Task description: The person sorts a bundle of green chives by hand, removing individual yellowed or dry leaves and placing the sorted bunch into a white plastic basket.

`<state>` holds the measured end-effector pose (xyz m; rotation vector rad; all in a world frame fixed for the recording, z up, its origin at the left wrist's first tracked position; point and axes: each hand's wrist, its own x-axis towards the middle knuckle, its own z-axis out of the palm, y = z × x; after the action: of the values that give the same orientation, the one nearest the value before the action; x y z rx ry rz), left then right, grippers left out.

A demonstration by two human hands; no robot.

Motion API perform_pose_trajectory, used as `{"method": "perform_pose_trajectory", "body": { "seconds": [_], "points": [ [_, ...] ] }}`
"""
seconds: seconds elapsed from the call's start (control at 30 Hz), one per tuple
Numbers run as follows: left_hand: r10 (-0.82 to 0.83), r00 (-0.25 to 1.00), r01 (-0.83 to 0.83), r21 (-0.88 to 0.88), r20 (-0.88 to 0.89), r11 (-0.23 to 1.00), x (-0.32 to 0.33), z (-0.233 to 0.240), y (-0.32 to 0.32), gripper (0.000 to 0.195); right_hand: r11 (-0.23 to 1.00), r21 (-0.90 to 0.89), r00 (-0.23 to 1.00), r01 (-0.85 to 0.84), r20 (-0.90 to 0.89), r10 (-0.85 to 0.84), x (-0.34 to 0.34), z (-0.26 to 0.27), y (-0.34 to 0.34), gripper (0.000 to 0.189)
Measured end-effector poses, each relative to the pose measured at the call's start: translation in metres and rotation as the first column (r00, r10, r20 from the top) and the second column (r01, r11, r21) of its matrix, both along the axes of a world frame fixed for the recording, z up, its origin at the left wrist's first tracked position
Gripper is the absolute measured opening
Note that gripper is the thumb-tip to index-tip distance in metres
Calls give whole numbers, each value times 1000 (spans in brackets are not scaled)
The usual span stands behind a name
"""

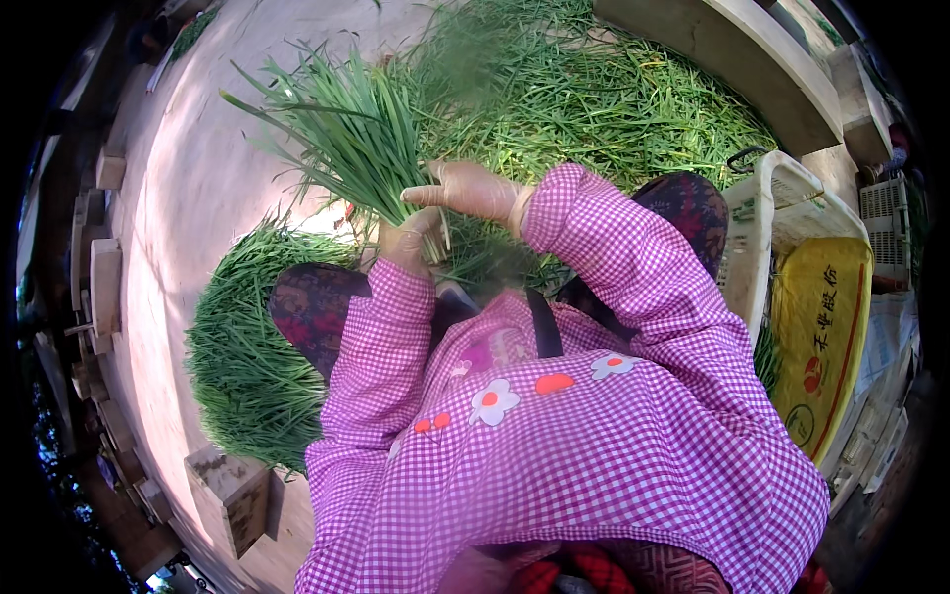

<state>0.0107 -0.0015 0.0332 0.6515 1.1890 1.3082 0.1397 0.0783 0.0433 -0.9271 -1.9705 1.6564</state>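
Note:
A bunch of long green leaves, seemingly garlic chives (364, 148), fans out to the upper left, its pale stems pointing down toward me. My left hand (407, 239), in a thin pale glove, is closed around the stems low on the bunch. Just above it my right hand (471, 191), gloved likewise, lies against the bunch's right side, its thumb across the stems; its other fingers are partly hidden behind the leaves. Loose green leaves (594, 104) are spread over the ground beyond my hands. A neater pile of the same greens (256, 356) lies beside my left knee.
At my right stands a white plastic crate (749, 223) with a yellow printed sack (820, 341). A long pale beam (735, 52) borders the loose leaves at the upper right. A rough block (230, 497) sits at the lower left, and more blocks (105, 286) line the far left.

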Motion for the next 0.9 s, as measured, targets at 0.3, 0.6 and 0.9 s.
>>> {"method": "perform_pose_trajectory", "body": {
  "seconds": [0.3, 0.6, 0.9],
  "points": [
    [-187, 966, 186, 21, 176, 982, -16, -20, -11, 38, 892, -433, 966, 130, -149, -213, 3, -11, -9, 43],
    [-216, 904, 230, 5, 368, 973, -17, -48, -10, 47, 996, 68, 967, 59, 244, -74, -11, -10, -14, 58],
    [-101, 783, 105, 31, 613, 994, -33, -60, -7, 23, 980, 124, 919, -156, 381, 98, 8, 5, 0, 66]
  ]
}}
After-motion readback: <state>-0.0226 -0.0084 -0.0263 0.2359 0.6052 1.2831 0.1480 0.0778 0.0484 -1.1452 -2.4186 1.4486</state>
